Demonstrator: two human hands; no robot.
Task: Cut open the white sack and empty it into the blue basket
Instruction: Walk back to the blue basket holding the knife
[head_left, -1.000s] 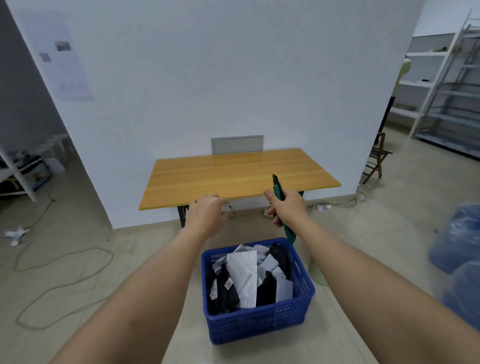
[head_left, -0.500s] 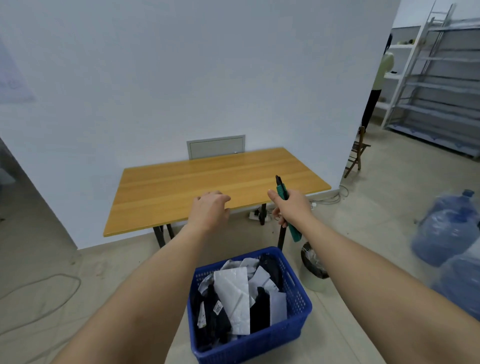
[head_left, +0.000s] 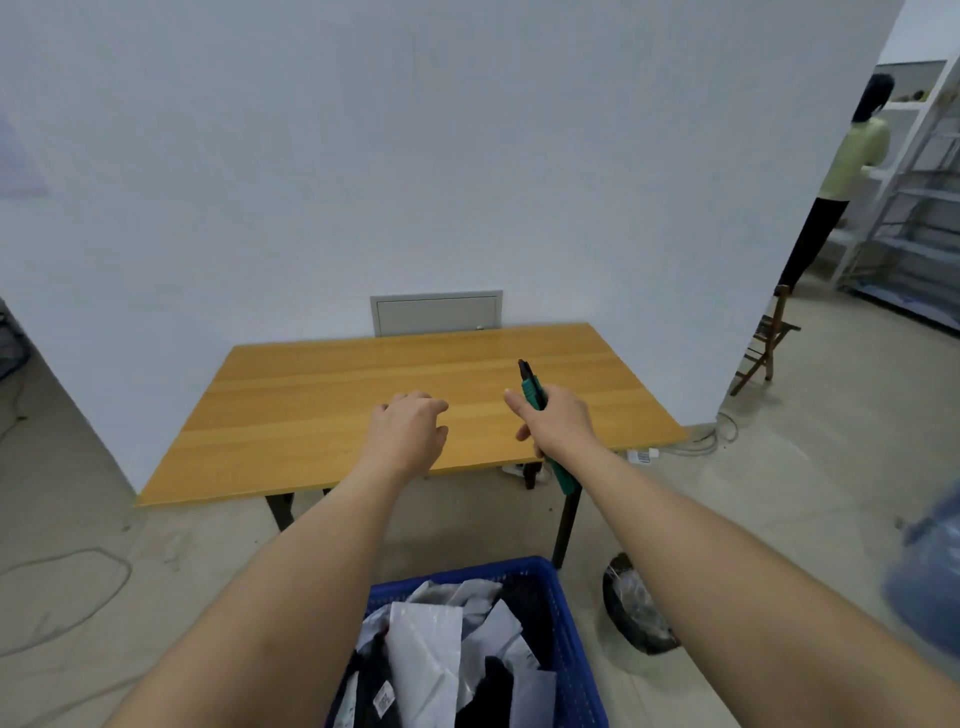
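**Hands over the desk, cutter in the right**

Wooden desk (head_left: 332, 405) ahead. Blue basket (head_left: 566, 613) sits on the floor below the arms, packed with bagged clothes. Left hand (head_left: 408, 434) hovers loosely curled, holding nothing. Right hand (head_left: 558, 423) grips a green cutter (head_left: 532, 387), fingers clenched, tip up.

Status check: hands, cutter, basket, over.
Right hand grips green cutter; left hand empty over table. Blue basket holds packages. No sack visible.
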